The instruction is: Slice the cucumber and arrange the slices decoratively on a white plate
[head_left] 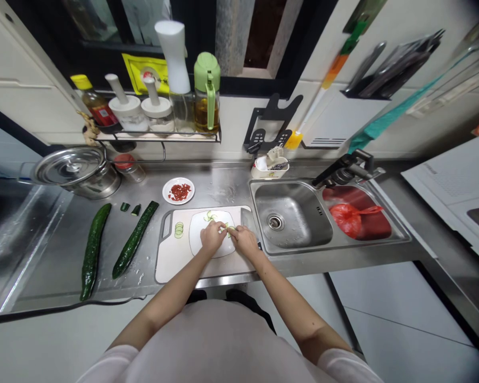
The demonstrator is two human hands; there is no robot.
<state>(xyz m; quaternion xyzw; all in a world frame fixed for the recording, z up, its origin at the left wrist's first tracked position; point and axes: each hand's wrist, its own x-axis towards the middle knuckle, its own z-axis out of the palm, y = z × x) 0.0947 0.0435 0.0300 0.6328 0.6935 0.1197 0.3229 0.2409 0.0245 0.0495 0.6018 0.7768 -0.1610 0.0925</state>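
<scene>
My left hand [212, 236] and my right hand [244, 240] meet over a white plate [195, 239] that lies on a white cutting board [171, 260]. Between their fingertips they pinch pale green cucumber slices [228, 229]. More slices [209, 215] lie at the plate's far edge, and a short stack of slices [179, 230] rests on the board left of the plate. Two whole cucumbers [91, 250] [134, 238] lie on the steel counter to the left, with two cut ends [130, 208] beyond them.
A small dish of red bits [178, 191] stands behind the board. A lidded steel pot [77, 170] sits at far left. The double sink [291, 215] lies right of the board, with a red bag [349, 218] in its right basin. Bottles fill a wall shelf [159, 135].
</scene>
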